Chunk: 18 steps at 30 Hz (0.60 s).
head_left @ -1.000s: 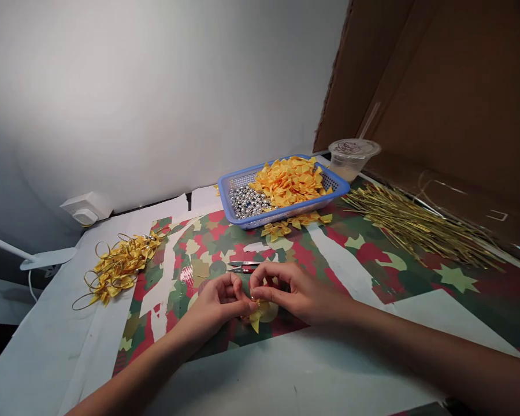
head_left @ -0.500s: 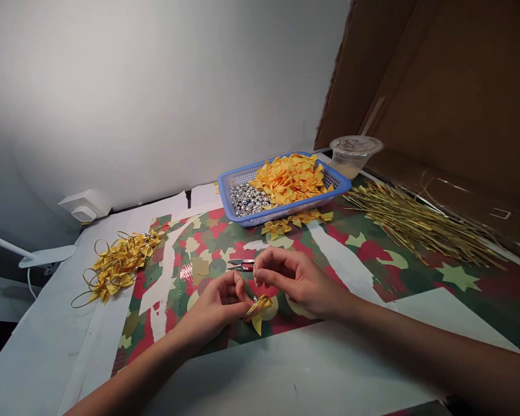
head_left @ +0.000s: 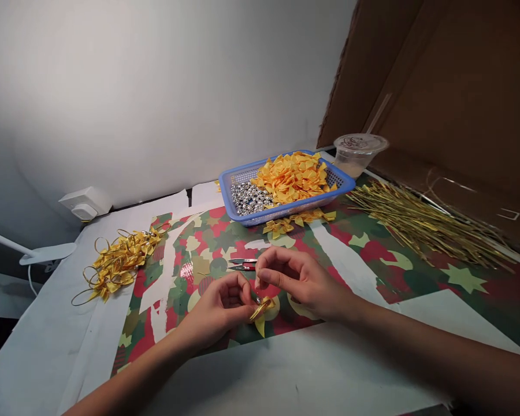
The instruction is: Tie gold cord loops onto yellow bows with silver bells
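My left hand (head_left: 223,303) is closed, pinching a yellow ribbon bow (head_left: 260,328) between thumb and fingertips. A loop of gold cord (head_left: 262,309) and a small silver ball (head_left: 259,300) show at the bow. Just above and to the right, my right hand (head_left: 292,280) has thumb and forefinger pressed together. Whatever may be between those fingertips is too small to make out. Small thread snips (head_left: 242,264) with a red part lie behind my hands, partly covered by the right one.
A blue basket (head_left: 286,212) holds yellow bows (head_left: 294,176) and silver balls (head_left: 247,199). Finished-looking bows with gold loops (head_left: 119,263) lie left. Gold cords (head_left: 424,222) are piled right, near a lidded plastic cup (head_left: 355,156) and a cardboard wall (head_left: 450,86).
Both hands have shifted very slightly right, and the bow with them. The whole view has also moved a little. The fingers keep nearly the same pose.
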{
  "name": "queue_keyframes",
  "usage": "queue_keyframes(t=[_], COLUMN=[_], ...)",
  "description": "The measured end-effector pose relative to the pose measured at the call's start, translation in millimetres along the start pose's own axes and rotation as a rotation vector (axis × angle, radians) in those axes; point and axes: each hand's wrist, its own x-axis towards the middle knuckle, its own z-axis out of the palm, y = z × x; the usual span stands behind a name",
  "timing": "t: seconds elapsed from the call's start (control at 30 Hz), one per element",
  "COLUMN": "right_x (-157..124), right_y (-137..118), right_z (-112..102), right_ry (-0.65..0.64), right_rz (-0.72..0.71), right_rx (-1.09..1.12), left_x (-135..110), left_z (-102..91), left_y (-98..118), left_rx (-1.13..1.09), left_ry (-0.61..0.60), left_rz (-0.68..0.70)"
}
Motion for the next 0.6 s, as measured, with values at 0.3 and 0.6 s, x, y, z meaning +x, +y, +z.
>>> queue_keyframes(t=[0.3,0.6], right_x=[-0.1,0.0], right_y=[-0.3,2.1], right_z=[-1.6,-2.1], right_ry=[0.043,0.012], right_rz=[-0.03,-0.028], right_rx=[-0.075,-0.064], left_x=[0.0,-0.9], left_z=[-0.8,-2.5], left_y=[-0.1,0.6], left_rx=[0.162,0.064], left_ry=[-0.026,-0.135], left_rz=[0.007,0.078])
